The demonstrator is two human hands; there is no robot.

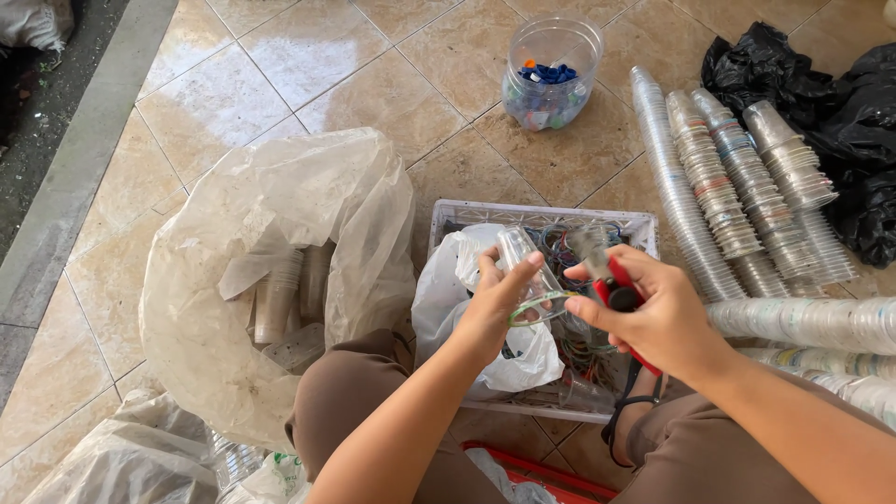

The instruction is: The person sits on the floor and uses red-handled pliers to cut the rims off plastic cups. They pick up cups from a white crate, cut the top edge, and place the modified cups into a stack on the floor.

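A beige glazed tile floor [392, 84] is spreading under everything. On the left a big cloudy translucent plastic sack [271, 271] is sagging open, with used clear cups lying inside it. To the right, long nested stacks of clear plastic cups [737, 196] are lying side by side on the tiles, more of them running across just beside the person's right arm, and crumpled black plastic bags [831, 103] are sitting behind them at the far right. In the middle a white slatted plastic crate [541, 217] is standing between the person's knees, holding a white plastic bag [448, 280] and a tangle of thin coloured rings (too tangled to count). Farther back a round clear plastic tub [553, 70] is standing alone on the floor, with blue bottle caps in it.

Over the crate, the left hand [495, 303] is closing its fingers around a small clear plastic cup [527, 271], tilted with its rim toward the other hand. The right hand [653, 313] is clamping shut on red-handled cutting pliers [607, 275], their blurred grey tip pointing up just beside the cup, while its forefinger is touching the cup's greenish rim.
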